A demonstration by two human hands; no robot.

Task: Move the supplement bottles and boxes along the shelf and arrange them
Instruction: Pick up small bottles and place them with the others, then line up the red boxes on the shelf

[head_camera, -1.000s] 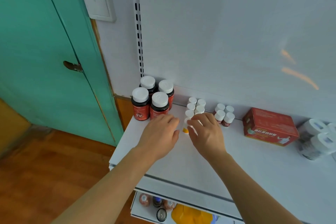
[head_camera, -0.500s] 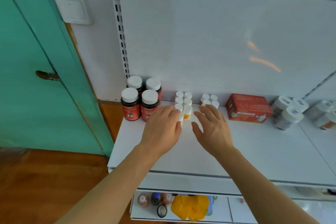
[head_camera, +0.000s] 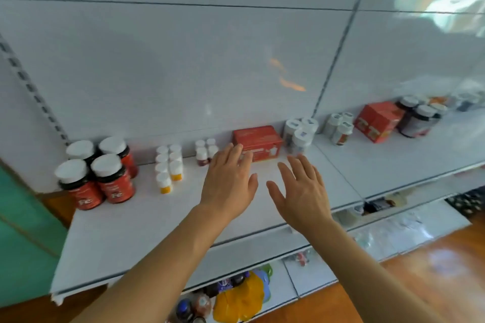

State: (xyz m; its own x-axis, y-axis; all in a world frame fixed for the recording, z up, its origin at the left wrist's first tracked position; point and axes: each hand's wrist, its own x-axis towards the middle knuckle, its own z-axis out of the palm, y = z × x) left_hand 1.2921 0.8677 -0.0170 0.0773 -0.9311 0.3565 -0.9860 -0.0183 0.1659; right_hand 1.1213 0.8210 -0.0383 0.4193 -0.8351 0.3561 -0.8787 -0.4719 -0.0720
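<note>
White-capped small bottles with orange bases (head_camera: pixel 168 165), which both hands were working at a second ago, now stand in their cluster well off to the left of the left hand (head_camera: pixel 228 183); both hands have let go and slid rightward along the white metal shelf (head_camera: pixel 126 231). I judge that group finished and the next one in hand. The left hand is spread flat, fingers open, holding nothing, its fingertips just reaching the front of the flat red cardboard box (head_camera: pixel 258 143); whether they touch it I cannot tell through the blur. The right hand (head_camera: pixel 301 189) is likewise splayed and empty, hovering just short of the box's right end.

Close left of the left hand's fingertips stand four tiny white-capped bottles with dark red bodies (head_camera: pixel 206 152). Just beyond the right hand's fingers is a trio of pale bottles with white lids (head_camera: pixel 300 131), close beside the box, so little room is left to slide the box that way. Farther left, past the orange-based cluster, are four large red bottles with white lids (head_camera: pixel 99 173). Well away to the right sit more pale bottles (head_camera: pixel 339 127), a red cube-shaped carton (head_camera: pixel 376 120) and dark jars (head_camera: pixel 418 119).
</note>
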